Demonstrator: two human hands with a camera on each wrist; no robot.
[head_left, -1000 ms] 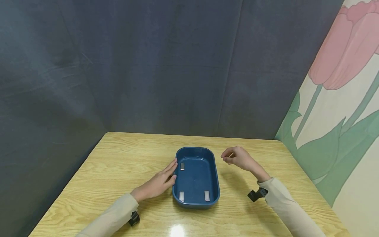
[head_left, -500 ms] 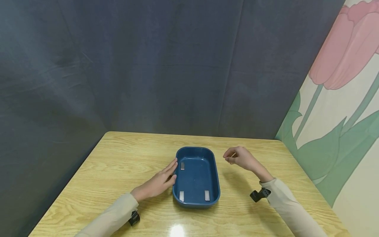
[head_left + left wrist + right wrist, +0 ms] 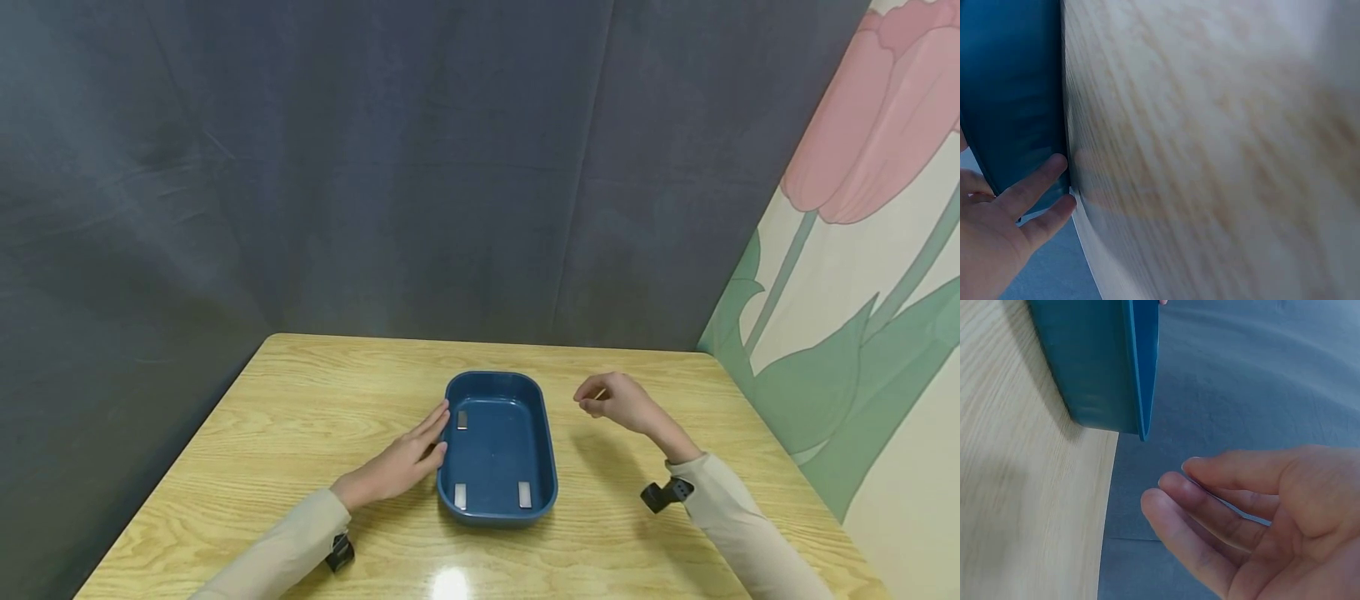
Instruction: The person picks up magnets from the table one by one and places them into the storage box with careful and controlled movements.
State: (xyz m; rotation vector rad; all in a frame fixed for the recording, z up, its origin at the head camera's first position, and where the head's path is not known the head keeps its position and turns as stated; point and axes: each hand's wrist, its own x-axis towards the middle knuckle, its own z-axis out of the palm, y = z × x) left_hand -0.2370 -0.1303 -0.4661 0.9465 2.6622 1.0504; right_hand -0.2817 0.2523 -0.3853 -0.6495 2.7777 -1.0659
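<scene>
A blue tray (image 3: 492,458) with raised walls stands mid-table in the head view. Inside it lie three small shiny rectangular pieces: one dark silver piece (image 3: 462,420) by the left wall, a pale piece (image 3: 460,497) at the near left, another pale piece (image 3: 524,494) at the near right. With fairly straight fingers, my left hand (image 3: 401,467) touches the tray's left wall; the left wrist view shows its fingertips against the blue side. To the right of the tray and apart from it, my right hand (image 3: 1254,519) hovers with loosely bent fingers, holding nothing visible.
The wooden table (image 3: 315,400) ends at a dark curtain (image 3: 420,183) along its back and left. A wall painted with a tulip (image 3: 862,125) borders the right side. Each wrist carries a small black camera.
My right hand has drifted a little to the right, farther from the tray. The left hand, the tray and the pieces in it have stayed in place.
</scene>
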